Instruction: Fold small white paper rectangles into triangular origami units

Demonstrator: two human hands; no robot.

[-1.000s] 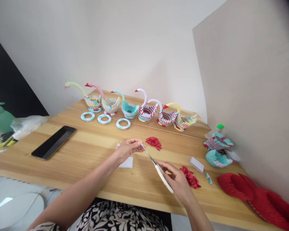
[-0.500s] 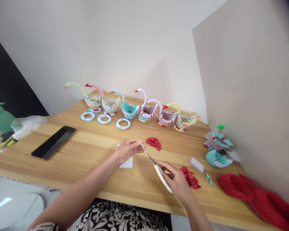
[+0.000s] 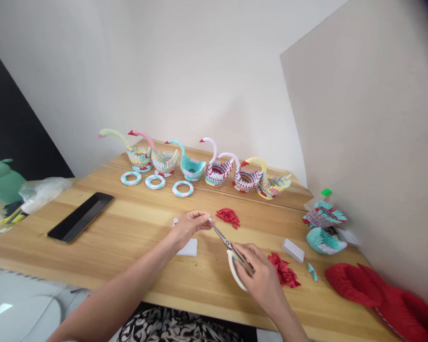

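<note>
My right hand (image 3: 258,268) grips a pair of scissors (image 3: 228,243) with cream handles, its blades pointing up and left. The blade tips meet the fingertips of my left hand (image 3: 190,228), which pinches a small white piece (image 3: 210,220), apparently paper. Beneath my left wrist lies white paper (image 3: 189,247), partly covered. One heap of red folded paper pieces (image 3: 228,217) sits just beyond the scissors. A second red heap (image 3: 284,270) is beside my right hand, with a stack of white paper slips (image 3: 293,250) farther right.
Several paper swans (image 3: 219,171) line the table's back, with three rings (image 3: 183,188) in front. A black phone (image 3: 81,217) lies left. On the right are a teal paper basket (image 3: 325,241), a small teal piece (image 3: 311,271) and a large red object (image 3: 381,294).
The scissors have turned in my right hand, and their handles now show spread farther apart. My left hand keeps its pinch at the blade tips. The whole view has shifted slightly.
</note>
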